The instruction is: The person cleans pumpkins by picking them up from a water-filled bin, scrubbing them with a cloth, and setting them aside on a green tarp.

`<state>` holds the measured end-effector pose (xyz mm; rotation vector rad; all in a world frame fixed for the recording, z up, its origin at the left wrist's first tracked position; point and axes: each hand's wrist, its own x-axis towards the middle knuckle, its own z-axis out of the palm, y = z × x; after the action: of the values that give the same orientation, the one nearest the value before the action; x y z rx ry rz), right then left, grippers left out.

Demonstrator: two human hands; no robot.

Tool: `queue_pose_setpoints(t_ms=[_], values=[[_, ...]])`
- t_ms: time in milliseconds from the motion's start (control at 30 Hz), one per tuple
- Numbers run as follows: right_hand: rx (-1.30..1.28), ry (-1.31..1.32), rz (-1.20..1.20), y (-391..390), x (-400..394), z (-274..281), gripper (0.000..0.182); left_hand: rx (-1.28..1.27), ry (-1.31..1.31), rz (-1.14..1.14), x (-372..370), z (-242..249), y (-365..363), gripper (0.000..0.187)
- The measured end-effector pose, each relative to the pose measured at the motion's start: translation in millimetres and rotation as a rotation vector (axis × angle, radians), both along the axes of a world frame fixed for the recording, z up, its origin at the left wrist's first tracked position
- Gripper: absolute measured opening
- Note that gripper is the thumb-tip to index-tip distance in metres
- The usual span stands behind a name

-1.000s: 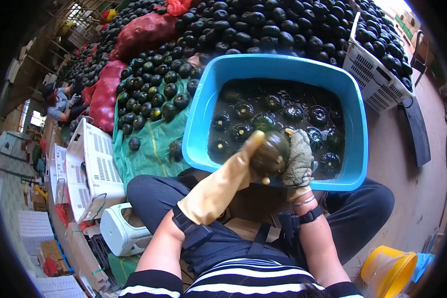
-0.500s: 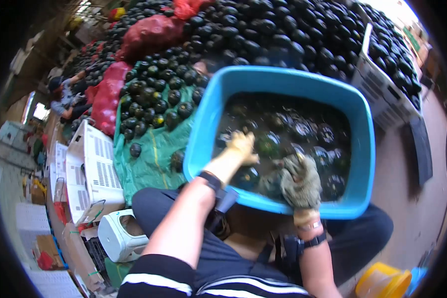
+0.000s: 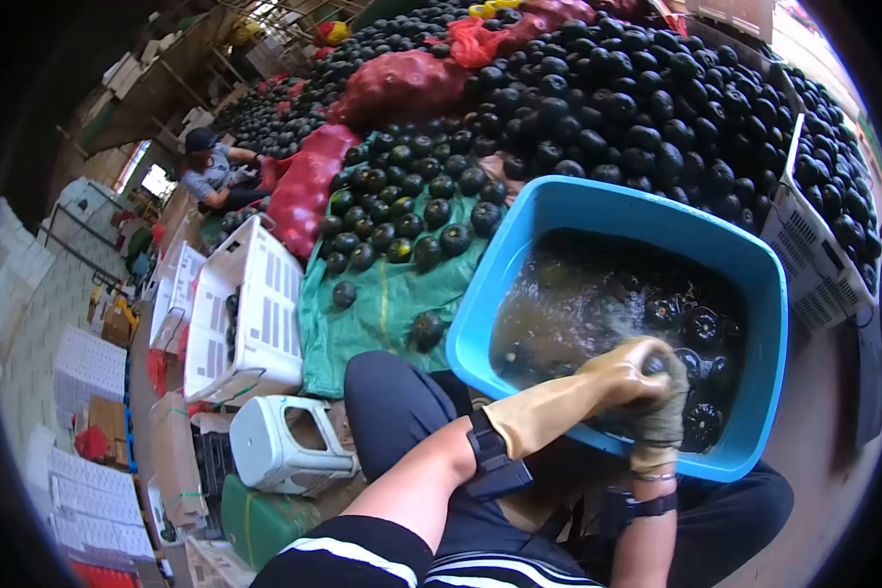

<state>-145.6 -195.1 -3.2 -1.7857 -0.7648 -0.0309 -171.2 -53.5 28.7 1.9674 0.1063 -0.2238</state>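
A large blue tub [image 3: 490, 284] of murky water stands before my knees, with several dark green squashes [image 3: 704, 321] bobbing in it. My left hand [image 3: 625, 374], in a long tan rubber glove, is closed around a squash [image 3: 655, 366], of which only a small dark part shows between the fingers. My right hand [image 3: 661, 416] wears a grey textured cloth glove and presses against the same squash from the right. Both hands meet over the near side of the tub, just above the water. Ripples and foam spread beyond them.
Dark squashes [image 3: 617, 118] are heaped behind the tub, others lie on a green sheet [image 3: 382, 304]. Red net sacks [image 3: 309, 196], white crates [image 3: 265, 304] and a white stool [image 3: 279, 441] stand leftward. Another person [image 3: 220, 171] sits at far left.
My left hand has come out of the water and moved right to join the right hand around a squash. The view has shifted, and the water is more stirred up.
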Motion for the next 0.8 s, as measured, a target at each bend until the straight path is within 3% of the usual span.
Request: queue_pose_setpoints(t_ms=[33,67,100,167,233,300,333,367,433,467,500,533,567,633,667,700,767,800], values=[[0.406,0.632,0.054,-15.9,0.0,-66.5,0.055,-0.076,-0.088,-0.064,-8.7,10.1,-6.9,0.071],[0.408,0.619,0.06,-17.4,-2.5,-59.7,0.055,-0.248,0.013,-0.16,-17.4,48.6,-11.4,0.077],[0.286,0.458,0.034,-19.1,-8.0,-48.7,0.059,-0.251,-0.029,-0.128,-24.1,50.8,-20.4,0.085],[0.042,0.141,-0.003,-19.6,-25.8,-23.0,0.071,-0.33,0.063,0.065,-30.1,65.9,-14.6,0.093],[0.184,0.322,-0.041,-7.7,-40.5,16.9,0.072,0.199,-0.311,0.082,-17.9,33.0,2.9,0.099],[-0.166,-0.105,0.104,-9.8,-31.4,47.8,0.062,0.558,-0.135,-0.251,-15.4,53.9,10.6,0.106],[-0.079,-0.11,0.026,-16.5,-31.0,20.9,0.059,0.564,-0.058,-0.323,-26.7,78.4,0.6,0.11],[-0.002,-0.112,-0.07,-23.6,-31.7,-19.1,0.057,0.534,-0.115,-0.355,-33.0,72.7,-4.9,0.109],[0.069,-0.006,-0.16,-25.6,-40.4,-48.5,0.075,0.305,-0.494,-0.226,-40.9,50.5,-6.2,0.108],[0.205,0.514,-0.079,-22.2,-40.5,-46.0,0.088,-0.068,-0.406,-0.003,-41.1,40.0,-13.0,0.108],[-0.034,0.081,-0.202,-14.3,-48.0,-13.2,0.105,0.081,-0.457,0.068,-44.9,46.0,-13.5,0.107],[0.222,0.157,-0.128,-9.8,-48.5,-4.7,0.112,0.215,-0.662,0.082,-41.3,23.9,-7.8,0.11],[0.072,0.061,-0.216,-17.1,-50.6,-4.9,0.103,0.365,-0.816,0.114,-37.8,5.9,-4.0,0.112],[-0.034,-0.115,-0.208,-25.5,-38.1,-5.8,0.094,0.474,-0.616,0.065,-53.8,14.7,-2.3,0.115],[-0.165,-0.166,-0.28,-28.7,-33.4,-3.0,0.092,0.388,-0.412,0.031,-65.4,21.8,-5.0,0.115],[-0.033,-0.287,-0.46,-15.5,-25.9,0.0,0.067,0.308,-0.208,0.003,-71.8,29.6,-6.8,0.116],[-0.128,-0.221,-0.357,-22.9,-32.2,7.6,0.053,-0.221,-0.086,0.113,-70.3,21.6,-9.0,0.11],[-0.329,-0.228,-0.318,-13.8,-31.2,8.8,0.044,-0.391,0.071,0.119,-66.0,25.3,-3.4,0.105]])
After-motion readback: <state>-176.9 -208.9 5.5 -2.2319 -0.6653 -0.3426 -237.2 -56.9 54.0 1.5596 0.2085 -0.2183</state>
